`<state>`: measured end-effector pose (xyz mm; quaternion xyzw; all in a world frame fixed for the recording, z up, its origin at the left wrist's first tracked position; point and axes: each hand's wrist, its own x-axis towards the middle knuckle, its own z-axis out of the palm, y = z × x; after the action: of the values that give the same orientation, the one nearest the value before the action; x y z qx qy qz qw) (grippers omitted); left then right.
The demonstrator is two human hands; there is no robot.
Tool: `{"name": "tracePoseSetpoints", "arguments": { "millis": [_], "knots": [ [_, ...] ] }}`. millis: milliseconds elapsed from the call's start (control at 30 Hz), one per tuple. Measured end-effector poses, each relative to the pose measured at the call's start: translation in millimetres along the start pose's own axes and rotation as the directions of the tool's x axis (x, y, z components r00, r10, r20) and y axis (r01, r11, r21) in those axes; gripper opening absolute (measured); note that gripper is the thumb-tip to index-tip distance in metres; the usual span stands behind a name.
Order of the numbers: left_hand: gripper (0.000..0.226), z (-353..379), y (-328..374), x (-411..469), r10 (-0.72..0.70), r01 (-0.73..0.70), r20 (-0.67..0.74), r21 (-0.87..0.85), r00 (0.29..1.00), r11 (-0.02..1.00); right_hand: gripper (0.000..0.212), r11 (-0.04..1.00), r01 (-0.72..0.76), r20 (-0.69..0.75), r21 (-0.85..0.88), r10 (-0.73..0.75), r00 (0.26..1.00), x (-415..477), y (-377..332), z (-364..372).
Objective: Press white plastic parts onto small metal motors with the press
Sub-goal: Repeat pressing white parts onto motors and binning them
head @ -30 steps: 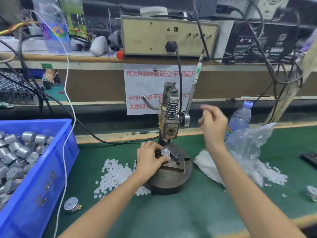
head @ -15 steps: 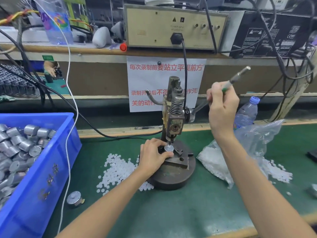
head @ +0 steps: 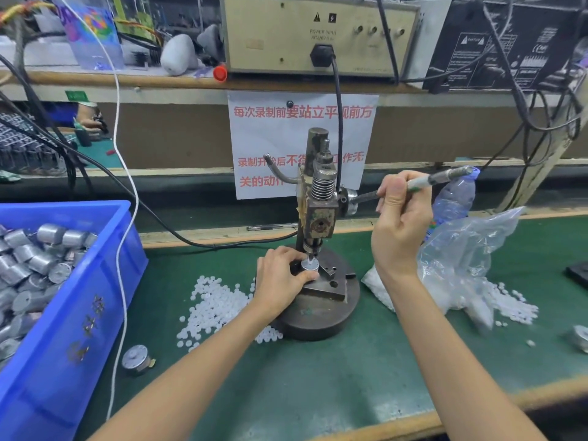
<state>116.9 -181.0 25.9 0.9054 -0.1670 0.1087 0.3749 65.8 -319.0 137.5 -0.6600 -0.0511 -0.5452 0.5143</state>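
Green surface (head: 350, 383) runs across the whole front, w/ a wood strip along its near edge. Blue bin (head: 82, 313) at far left, heaped w/ small metal motors (head: 41, 259): short silver cylinders, lying at all angles.

Press (head: 318, 218) stands mid-surface: dark round base, upright column, worn yellowish head w/ a coil spring on top. Its lever (head: 445, 177) sticks out from the hub on the head's right side and slopes up to the right, w/ a green band near the grip.

Clear plastic bag (head: 461, 259) lies right of the press, crumpled and open, w/ white parts inside and spilling from it. Water bottle (head: 455, 198) stands behind the bag.

Right hand (head: 401, 218) is wrapped round the lever, fingers curled over it. Left hand (head: 280, 278) is on the press base, thumb and fingers pinching the motor under the ram (head: 309, 265).

White plastic parts (head: 216, 303) lie in a loose pile on the surface just left of the base: tiny round pellets, some touching the base rim.

The pinched motor is a small silver drum w/ a flat pale top, upright on the steel fixture block (head: 327, 288). Ram tip is right at its top; whether a white part sits between them is too small to tell.

One loose motor (head: 136, 359) lies by the bin, face up.
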Motion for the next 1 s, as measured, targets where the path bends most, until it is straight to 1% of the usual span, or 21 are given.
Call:
{"name": "tracePoseSetpoints", "arguments": {
  "millis": [167, 267, 300, 333, 367, 433, 467, 500, 533, 600, 633, 667, 733, 767, 800, 900, 933, 1000],
  "knots": [
    [0.042, 1, 1, -1, 0.002, -0.002, -0.002, 0.012, 1.0, 1.0, 0.015, 1.0, -0.002, 0.002, 0.0, 0.002, 1.0, 3, 3, 0],
    [0.043, 1, 2, -2, 0.008, -0.008, -0.007, 0.035, 1.0, 0.999, 0.017, 0.999, 0.004, -0.009, -0.033, -0.005, 1.0, 28, -1, 12],
    [0.043, 1, 3, -2, 0.004, -0.004, -0.008, 0.042, 1.0, 0.999, 0.014, 0.997, -0.038, -0.008, -0.061, 0.037, 0.999, 40, 1, 18],
    [0.043, 1, 4, -3, 0.0, 0.0, -0.008, 0.045, 1.0, 0.999, 0.011, 0.99, -0.108, 0.009, -0.093, 0.109, 0.994, 53, 4, 25],
    [0.042, 1, 5, -4, -0.003, 0.003, -0.01, 0.048, 1.0, 0.999, 0.015, 0.974, -0.203, 0.053, -0.095, 0.209, 0.976, 63, 6, 30],
    [0.041, 1, 6, -4, -0.008, 0.009, -0.012, 0.068, 1.0, 0.998, 0.034, 0.91, -0.412, 0.192, -0.051, 0.414, 0.89, 65, 14, 34],
    [0.041, 1, 6, -4, -0.006, 0.007, -0.011, 0.082, 1.0, 0.997, 0.04, 0.883, -0.465, 0.225, -0.07, 0.468, 0.855, 57, 19, 31],
    [0.04, 2, 6, -4, 0.003, -0.001, -0.011, 0.099, 1.0, 0.995, 0.041, 0.876, -0.469, 0.222, -0.11, 0.482, 0.848, 43, 23, 25],
    [0.04, 2, 5, -4, 0.017, -0.016, -0.013, 0.117, 1.0, 0.993, 0.038, 0.883, -0.45, 0.193, -0.135, 0.469, 0.862, 25, 27, 17],
    [0.04, 4, 4, -5, 0.054, -0.049, -0.029, 0.153, 0.998, 0.987, 0.023, 0.892, -0.419, 0.132, -0.171, 0.442, 0.887, -14, 37, -2],
    [0.039, 4, 4, -6, 0.068, -0.06, -0.041, 0.163, 0.997, 0.985, 0.018, 0.883, -0.419, 0.138, -0.211, 0.451, 0.882, -33, 41, -12],
    [0.038, 5, 5, -8, 0.08, -0.07, -0.053, 0.165, 0.995, 0.984, 0.015, 0.865, -0.43, 0.18, -0.258, 0.48, 0.859, -50, 45, -19],
    [0.037, 7, 8, -16, 0.111, -0.1, -0.059, 0.158, 0.992, 0.982, 0.009, 0.819, -0.45, 0.31, -0.355, 0.558, 0.77, -76, 50, -31],
    [0.035, 8, 11, -20, 0.132, -0.123, -0.053, 0.152, 0.99, 0.981, 0.008, 0.803, -0.448, 0.356, -0.393, 0.582, 0.731, -84, 52, -35],
    [0.033, 10, 15, -26, 0.153, -0.145, -0.044, 0.135, 0.987, 0.98, 0.01, 0.794, -0.447, 0.38, -0.411, 0.596, 0.708, -90, 52, -38],
    [0.025, 15, 28, -42, 0.195, -0.195, -0.003, 0.03, 0.981, 0.98, 0.01, 0.771, -0.506, 0.367, -0.388, 0.632, 0.683, -96, 50, -50],
    [0.024, 16, 34, -47, 0.208, -0.208, 0.016, 0.004, 0.978, 0.978, 0.007, 0.752, -0.543, 0.357, -0.373, 0.656, 0.665, -97, 48, -56],
    [0.023, 20, 44, -56, 0.246, -0.245, 0.052, -0.03, 0.968, 0.969, 0.005, 0.706, -0.627, 0.365, -0.33, 0.708, 0.605, -100, 44, -72]
  ]
}}
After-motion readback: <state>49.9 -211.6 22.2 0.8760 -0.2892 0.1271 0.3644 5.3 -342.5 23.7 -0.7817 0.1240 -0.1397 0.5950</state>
